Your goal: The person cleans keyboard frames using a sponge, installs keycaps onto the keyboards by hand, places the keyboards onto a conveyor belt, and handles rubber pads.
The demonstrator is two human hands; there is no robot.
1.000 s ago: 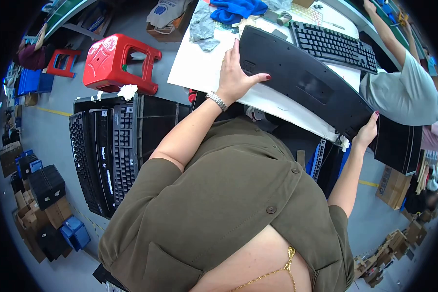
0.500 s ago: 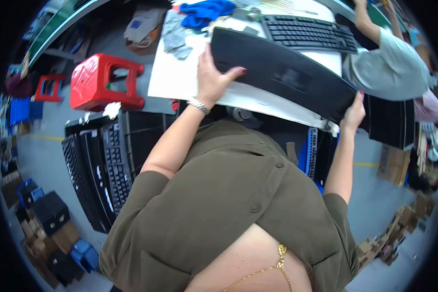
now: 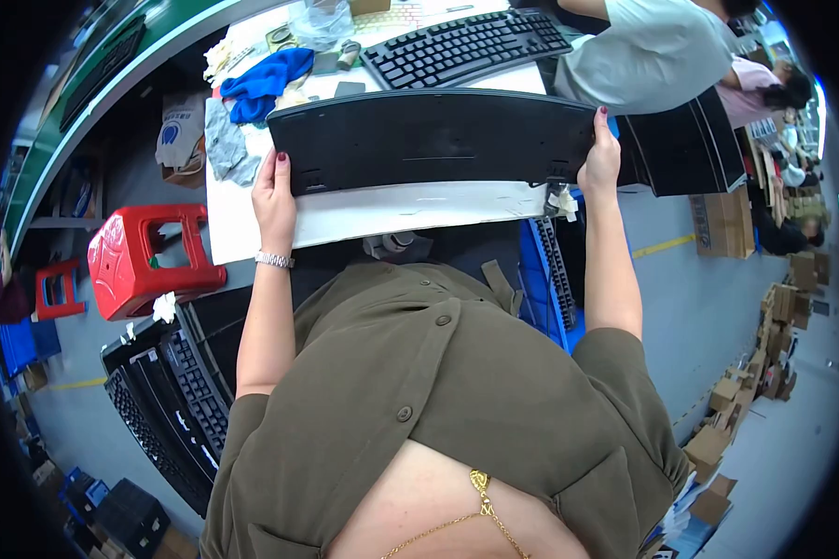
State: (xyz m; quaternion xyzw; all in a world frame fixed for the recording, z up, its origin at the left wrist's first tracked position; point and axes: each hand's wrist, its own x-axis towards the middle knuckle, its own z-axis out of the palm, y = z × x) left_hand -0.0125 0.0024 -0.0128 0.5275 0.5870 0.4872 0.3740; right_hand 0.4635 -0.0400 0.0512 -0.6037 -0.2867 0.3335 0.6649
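A black keyboard (image 3: 429, 140) is held up over the front of the white table (image 3: 391, 203), its flat underside facing me. My left hand (image 3: 273, 196) grips its left end, thumb showing on the near face. Around the right end, my right hand (image 3: 601, 160) is closed. What the fingers do behind the keyboard is hidden. Just beyond it lies another black keyboard (image 3: 466, 48), keys up. A blue cloth (image 3: 263, 84) and a grey cloth (image 3: 228, 144) lie at the table's left side.
On my left are a red stool (image 3: 126, 256) and stacked keyboards (image 3: 191, 391). At my right knee, a blue crate (image 3: 531, 270) holds a keyboard. A co-worker in a pale shirt (image 3: 648, 61) is close at the far right. A cardboard box (image 3: 723, 225) stands on the floor.
The keyboard has gone from slanting down to the right to nearly level, and its underside has turned more squarely towards me. My left hand now holds its left edge lower. The view has shifted.
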